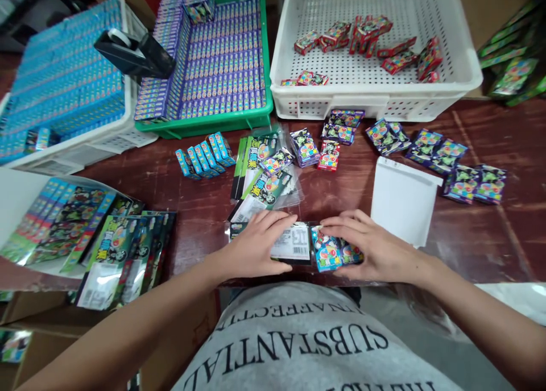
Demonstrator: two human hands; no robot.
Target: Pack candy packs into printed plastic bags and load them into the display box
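Note:
At the table's near edge my left hand [256, 246] lies with bent fingers on a flat plastic packet [294, 242] that shows a white barcode label. My right hand [367, 244] curls its fingers over a small stack of colourful little boxes [330, 253] at the packet's right end. The two hands almost touch above the packet. Just beyond them lies a pile of clear printed bags [264, 178].
A white basket [375, 95] holds red boxes, a green tray [205, 124] purple ones, a white tray [85, 144] blue ones with a black tape dispenser [136, 53]. Loose boxes [205, 158] and a white card [401, 200] lie mid-table. Filled packets [123, 249] sit left.

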